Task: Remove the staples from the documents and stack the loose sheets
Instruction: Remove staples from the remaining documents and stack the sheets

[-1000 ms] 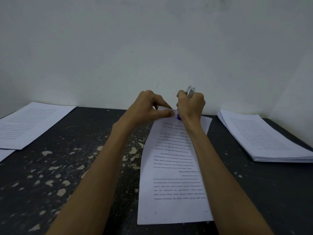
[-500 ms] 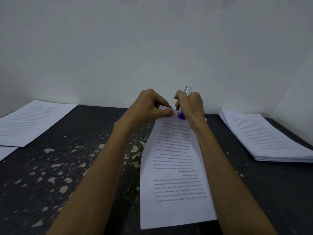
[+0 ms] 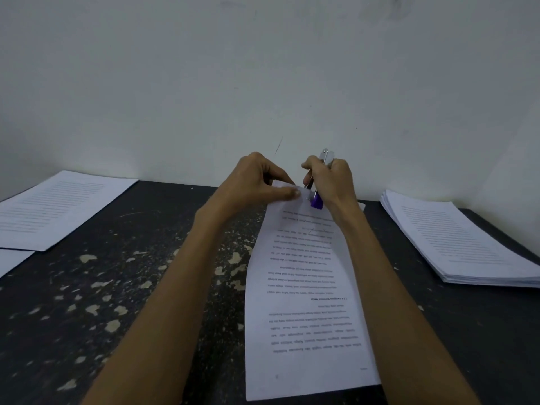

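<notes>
A stapled white document (image 3: pixel 304 287) lies lengthwise on the dark table, its text upside down to me. My left hand (image 3: pixel 254 182) pinches its far left corner between thumb and fingers. My right hand (image 3: pixel 330 179) grips a metal staple remover with a purple part (image 3: pixel 317 201), its lower end set at the document's far edge beside my left thumb. The staple itself is hidden by the tool and fingers.
A thick stack of printed sheets (image 3: pixel 455 238) lies at the right of the scuffed black table (image 3: pixel 117 287). A thinner pile of sheets (image 3: pixel 55 209) lies at the far left, with another sheet's corner (image 3: pixel 11 258) below it. A white wall stands just behind.
The tool in my right hand has tilted a little and its purple end has slid slightly right along the far edge. My left hand keeps its pinch on the corner.
</notes>
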